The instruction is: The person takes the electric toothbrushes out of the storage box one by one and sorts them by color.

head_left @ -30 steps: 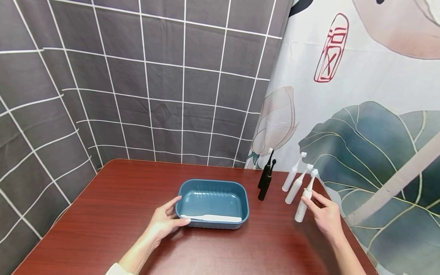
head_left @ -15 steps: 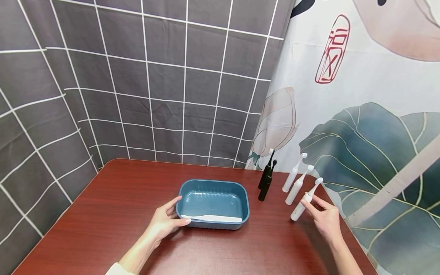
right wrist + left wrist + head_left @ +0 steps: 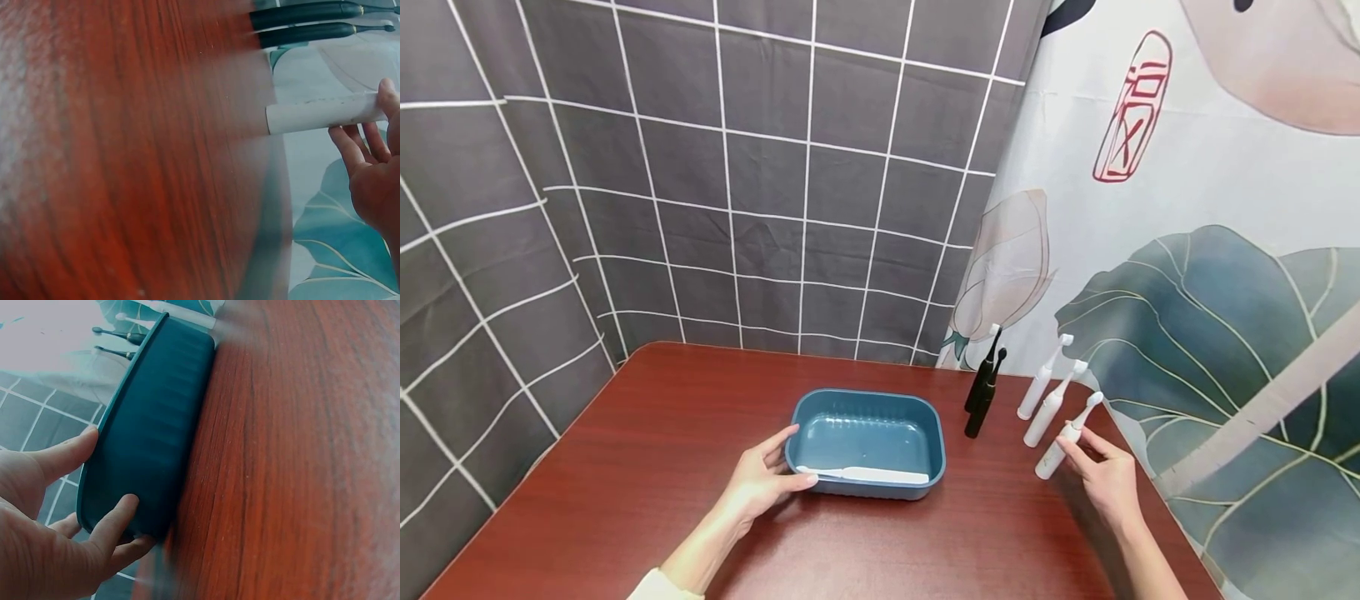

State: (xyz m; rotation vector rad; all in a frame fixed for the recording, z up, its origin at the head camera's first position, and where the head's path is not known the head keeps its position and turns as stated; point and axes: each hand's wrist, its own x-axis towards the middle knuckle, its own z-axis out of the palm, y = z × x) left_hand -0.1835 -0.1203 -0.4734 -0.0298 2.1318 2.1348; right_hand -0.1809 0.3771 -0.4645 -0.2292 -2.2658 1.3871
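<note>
A blue plastic bin (image 3: 861, 442) sits mid-table, with a white electric toothbrush (image 3: 883, 476) lying along its near side inside. My left hand (image 3: 756, 483) holds the bin's near left corner, thumb at the rim and fingers against the wall, as the left wrist view shows on the bin's outer side (image 3: 144, 419). To the right, my right hand (image 3: 1108, 479) pinches another white electric toothbrush (image 3: 1051, 460) by its upper handle. That brush leans, its head up toward the right, its base close over the table in the right wrist view.
Two white electric toothbrushes, a nearer one (image 3: 1042, 421) and a farther one (image 3: 1036, 392), stand just beyond my right hand. Two black electric toothbrushes, one in front (image 3: 981, 410) and one behind (image 3: 979, 385), stand between them and the bin. A patterned curtain (image 3: 1187, 192) borders the table's right edge.
The toothbrush in my right hand has tipped from nearly upright to leaning, its head lower and to the right, its base shifted left. My left hand and the bin have stayed put.
</note>
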